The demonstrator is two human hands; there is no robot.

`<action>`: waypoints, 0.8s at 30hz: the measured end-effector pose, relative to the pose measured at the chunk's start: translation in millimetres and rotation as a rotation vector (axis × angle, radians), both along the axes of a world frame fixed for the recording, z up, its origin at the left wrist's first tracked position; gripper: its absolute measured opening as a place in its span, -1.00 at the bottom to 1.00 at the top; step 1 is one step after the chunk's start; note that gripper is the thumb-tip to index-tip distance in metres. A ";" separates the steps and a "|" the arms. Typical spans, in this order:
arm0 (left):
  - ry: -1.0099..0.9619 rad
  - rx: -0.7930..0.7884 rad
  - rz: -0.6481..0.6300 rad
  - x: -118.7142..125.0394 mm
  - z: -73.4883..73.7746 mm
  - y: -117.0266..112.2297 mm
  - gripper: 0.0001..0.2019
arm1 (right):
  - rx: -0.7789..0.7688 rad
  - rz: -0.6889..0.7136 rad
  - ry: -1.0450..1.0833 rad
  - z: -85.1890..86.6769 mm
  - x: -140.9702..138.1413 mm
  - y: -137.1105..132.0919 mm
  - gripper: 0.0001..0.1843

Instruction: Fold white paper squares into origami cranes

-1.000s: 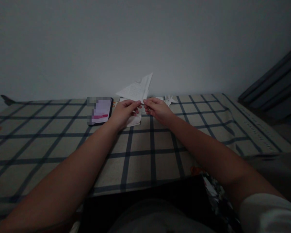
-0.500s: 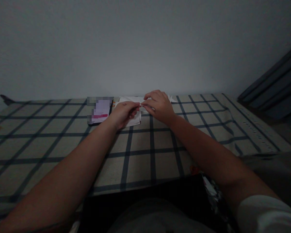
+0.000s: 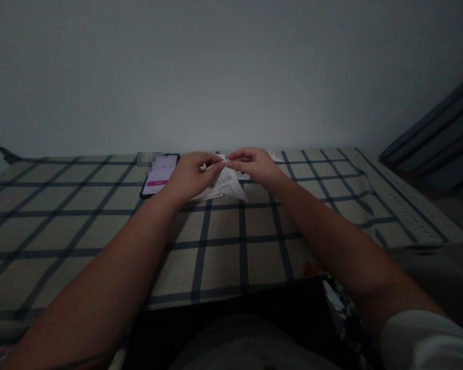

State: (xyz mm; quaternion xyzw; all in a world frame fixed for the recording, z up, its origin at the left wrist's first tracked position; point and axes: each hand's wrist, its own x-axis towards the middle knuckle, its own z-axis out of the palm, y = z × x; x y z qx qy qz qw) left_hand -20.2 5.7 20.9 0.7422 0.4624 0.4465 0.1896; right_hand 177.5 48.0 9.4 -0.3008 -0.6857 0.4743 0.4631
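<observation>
Between my two hands hangs a thin sheet of white paper (image 3: 227, 181) with grey print on it. My left hand (image 3: 196, 173) pinches its upper edge between thumb and fingertips. Right beside that grip, my right hand (image 3: 255, 163) pinches the same edge, the fingertips of both hands almost touching. More white paper (image 3: 212, 195) lies on the cloth under the hanging sheet, partly covered by it and by my left hand. To the left of my left hand lies a phone (image 3: 160, 174) with a lit screen and a pink bar, partly blurred out.
A checked cloth (image 3: 224, 257) covers the table, which stands against a grey wall (image 3: 231, 77). A pointed white paper piece (image 3: 274, 156) lies behind my right hand. A dark pleated curtain (image 3: 440, 123) hangs at the right. A dark pointed object (image 3: 10, 155) is at the far left edge.
The printed sheet now hangs visibly below my fingers, where earlier only a small white bit showed between them. My left hand has turned over, knuckles up; my right fingers have drawn together.
</observation>
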 end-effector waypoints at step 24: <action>0.057 -0.080 -0.057 -4.0 -8.1 9.7 -0.67 | 0.009 0.059 -0.132 -1.0 2.9 -0.6 -0.78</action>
